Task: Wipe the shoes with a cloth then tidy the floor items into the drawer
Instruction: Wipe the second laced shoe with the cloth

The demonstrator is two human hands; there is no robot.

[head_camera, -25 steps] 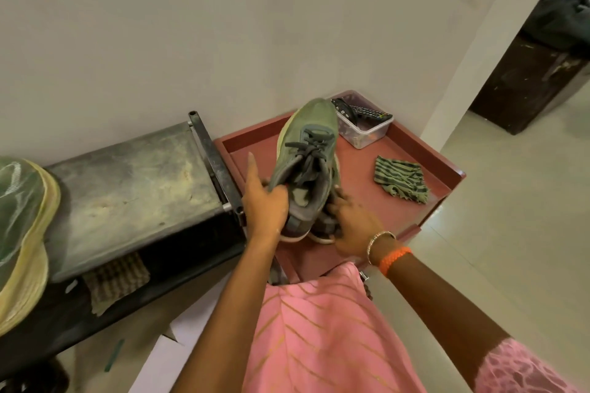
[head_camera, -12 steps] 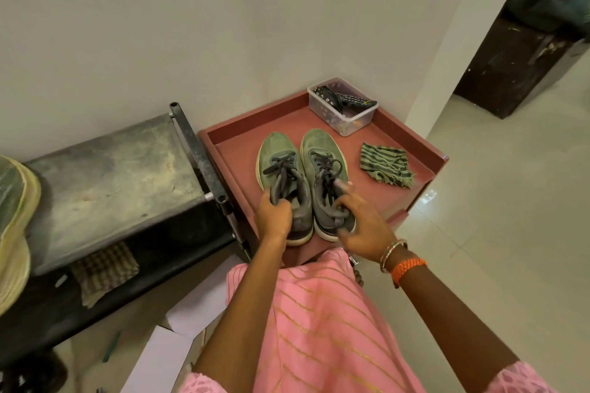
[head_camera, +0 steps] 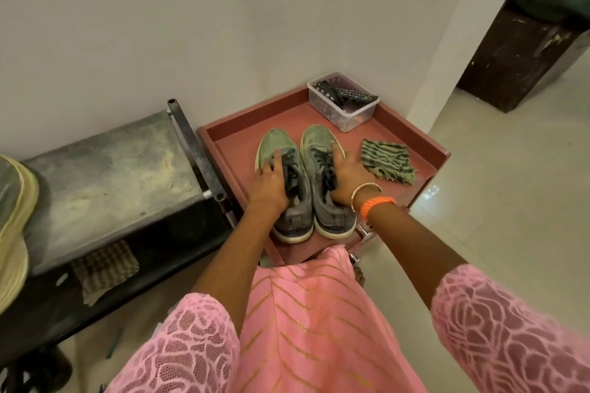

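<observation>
Two green and grey shoes stand side by side, toes to the wall, in a red open drawer [head_camera: 442, 155]. My left hand [head_camera: 268, 183] rests flat on the left shoe [head_camera: 295, 217], fingers spread over its laces. My right hand [head_camera: 348, 180] lies on the right shoe [head_camera: 316, 143], fingers extended along its outer side. A striped green cloth [head_camera: 388, 163] lies crumpled in the drawer just right of my right hand.
A clear plastic box [head_camera: 346, 116] with remote controls sits in the drawer's far right corner. A dark metal bench [head_camera: 105, 175] stands to the left, a checked rag [head_camera: 103, 266] under it. A dark wooden cabinet [head_camera: 517, 54] is at the far right on pale floor tiles.
The shoes went from held up in both hands to standing flat in the drawer. Both hands moved from gripping the heels to resting on top of the shoes.
</observation>
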